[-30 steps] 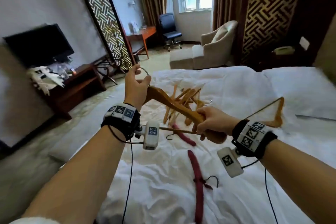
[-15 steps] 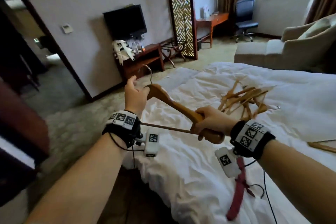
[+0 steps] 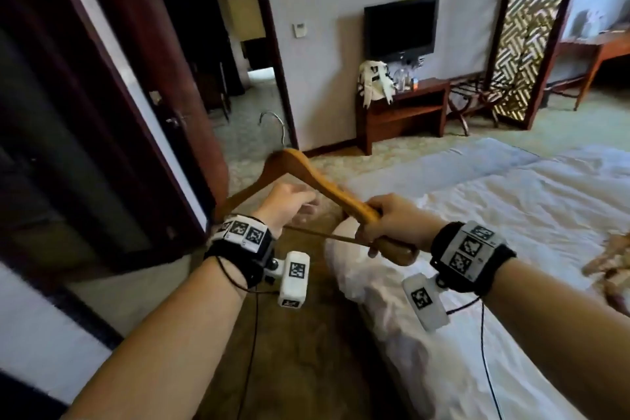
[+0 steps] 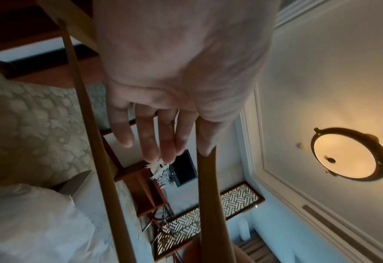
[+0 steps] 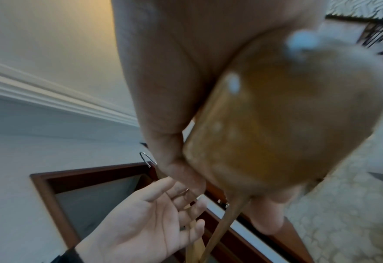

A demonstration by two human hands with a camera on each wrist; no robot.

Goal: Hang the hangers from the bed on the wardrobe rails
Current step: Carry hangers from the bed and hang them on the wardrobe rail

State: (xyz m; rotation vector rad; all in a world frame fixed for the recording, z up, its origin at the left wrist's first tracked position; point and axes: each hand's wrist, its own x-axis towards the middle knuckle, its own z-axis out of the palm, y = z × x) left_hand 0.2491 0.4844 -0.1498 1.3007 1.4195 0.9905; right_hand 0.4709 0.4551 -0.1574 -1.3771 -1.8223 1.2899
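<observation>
Right hand (image 3: 392, 225) clamped round one shoulder end of the wooden hanger (image 3: 327, 191); left hand (image 3: 289, 204) slack with fingers straight, just beside the bar and nearer the neck. Long axis up and leftward from the right fist, metal hook (image 3: 274, 123) uppermost, towards the dark doorway (image 3: 102, 112), away from the bed (image 3: 511, 215).
</observation>
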